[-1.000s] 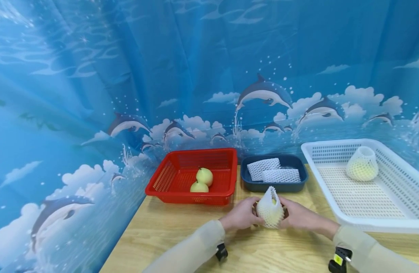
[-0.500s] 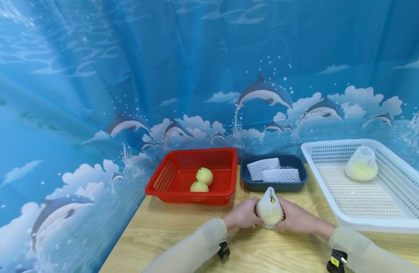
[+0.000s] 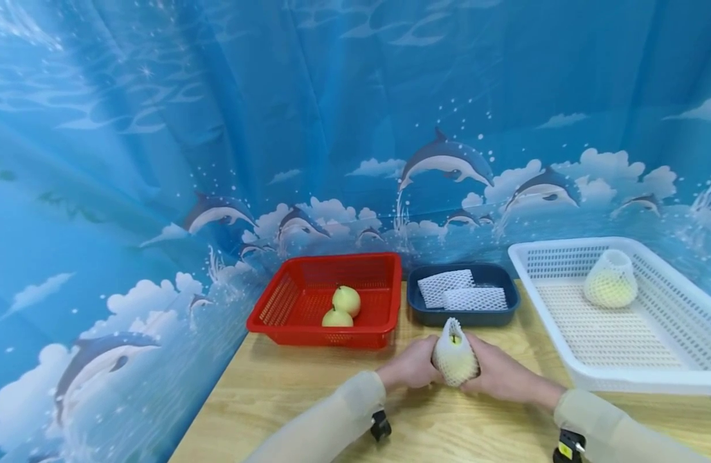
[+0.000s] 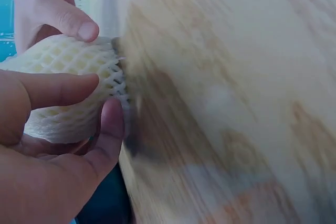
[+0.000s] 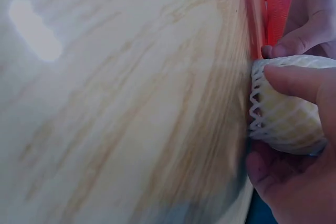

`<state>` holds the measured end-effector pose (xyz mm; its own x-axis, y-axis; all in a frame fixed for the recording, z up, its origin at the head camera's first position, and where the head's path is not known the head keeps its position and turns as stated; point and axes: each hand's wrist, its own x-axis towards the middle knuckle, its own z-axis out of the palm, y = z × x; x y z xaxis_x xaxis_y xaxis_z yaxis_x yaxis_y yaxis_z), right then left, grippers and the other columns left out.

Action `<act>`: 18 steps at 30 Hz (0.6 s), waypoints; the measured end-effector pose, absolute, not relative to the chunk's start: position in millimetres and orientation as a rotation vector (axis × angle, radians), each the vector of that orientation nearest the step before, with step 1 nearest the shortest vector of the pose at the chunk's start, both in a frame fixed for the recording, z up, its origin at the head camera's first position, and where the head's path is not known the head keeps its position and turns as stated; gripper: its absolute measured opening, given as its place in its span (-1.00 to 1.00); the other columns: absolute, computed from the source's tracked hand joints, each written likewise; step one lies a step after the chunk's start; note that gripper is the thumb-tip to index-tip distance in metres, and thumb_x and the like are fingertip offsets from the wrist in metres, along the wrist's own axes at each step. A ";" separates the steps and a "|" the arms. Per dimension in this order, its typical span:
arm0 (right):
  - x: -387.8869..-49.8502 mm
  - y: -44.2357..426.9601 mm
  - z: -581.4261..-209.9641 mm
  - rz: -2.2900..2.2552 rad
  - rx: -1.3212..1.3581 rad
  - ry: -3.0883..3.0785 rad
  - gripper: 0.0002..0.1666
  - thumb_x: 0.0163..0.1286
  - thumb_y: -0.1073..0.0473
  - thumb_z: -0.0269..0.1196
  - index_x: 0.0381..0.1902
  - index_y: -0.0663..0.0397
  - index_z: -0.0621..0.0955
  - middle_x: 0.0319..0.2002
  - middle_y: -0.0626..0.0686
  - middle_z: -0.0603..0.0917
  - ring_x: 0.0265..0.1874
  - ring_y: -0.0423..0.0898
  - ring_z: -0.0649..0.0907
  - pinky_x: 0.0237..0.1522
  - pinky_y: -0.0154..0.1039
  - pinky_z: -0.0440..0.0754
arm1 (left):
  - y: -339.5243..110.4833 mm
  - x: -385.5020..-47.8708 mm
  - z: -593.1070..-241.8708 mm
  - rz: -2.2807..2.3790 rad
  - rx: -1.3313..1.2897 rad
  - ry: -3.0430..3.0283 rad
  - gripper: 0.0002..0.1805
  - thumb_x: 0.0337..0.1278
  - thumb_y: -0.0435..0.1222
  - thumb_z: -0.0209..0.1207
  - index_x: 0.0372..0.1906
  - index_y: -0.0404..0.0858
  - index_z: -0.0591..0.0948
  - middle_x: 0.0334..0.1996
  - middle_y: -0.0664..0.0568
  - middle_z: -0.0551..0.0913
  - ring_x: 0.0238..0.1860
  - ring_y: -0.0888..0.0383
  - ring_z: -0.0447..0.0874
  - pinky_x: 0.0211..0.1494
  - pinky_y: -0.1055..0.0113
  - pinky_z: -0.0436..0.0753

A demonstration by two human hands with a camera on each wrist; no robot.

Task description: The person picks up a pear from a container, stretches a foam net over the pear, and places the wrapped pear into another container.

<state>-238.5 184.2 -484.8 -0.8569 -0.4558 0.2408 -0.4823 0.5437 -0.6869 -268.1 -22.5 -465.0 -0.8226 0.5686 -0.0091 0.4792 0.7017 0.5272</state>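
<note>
A yellow-green pear in a white foam net (image 3: 456, 361) stands upright between my two hands, over the table in front of the blue tray. My left hand (image 3: 414, 364) grips its left side, and my right hand (image 3: 497, 368) grips its right side. The net's top gapes a little, showing the stem and some skin. In the left wrist view, thumb and fingers of the left hand (image 4: 58, 145) curl about the netted pear (image 4: 73, 59). From the right wrist, the right hand (image 5: 304, 171) curls round the net's lower edge (image 5: 257, 103).
A red basket (image 3: 332, 337) at the left holds two bare pears (image 3: 346, 301). Behind my hands, a dark blue tray (image 3: 465, 317) holds two flat foam nets (image 3: 476, 298). At the right, a white basket (image 3: 639, 381) contains another netted pear (image 3: 611, 280). A dolphin-print curtain (image 3: 355, 128) hangs behind.
The netted pear has shifted slightly left and tilted a little, so its stem shows in the net's opening. My right hand has moved slightly left with it; both hands keep hold.
</note>
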 end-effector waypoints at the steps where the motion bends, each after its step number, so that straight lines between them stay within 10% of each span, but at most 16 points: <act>1: -238.0 183.6 -484.7 1.252 0.826 -2.731 0.08 -0.13 0.20 0.57 0.37 0.20 0.34 0.05 0.05 0.63 -0.02 -0.07 0.62 0.03 -0.18 0.62 | -23.2 -268.2 -465.2 0.802 0.854 2.727 -0.40 -0.18 -0.36 0.50 0.08 -0.28 0.55 -0.17 0.06 0.67 -0.26 0.30 0.53 -0.12 0.50 0.54; 18: -231.0 186.3 -467.4 1.473 0.673 -2.664 0.27 -0.14 0.13 0.62 0.48 0.16 0.19 0.01 0.14 0.63 -0.12 -0.11 0.62 -0.10 -0.25 0.62 | -26.2 -261.4 -456.8 1.339 0.801 2.460 -0.31 -0.05 -0.58 0.28 0.29 -0.28 0.43 -0.16 0.08 0.60 -0.28 0.35 0.50 -0.15 0.52 0.54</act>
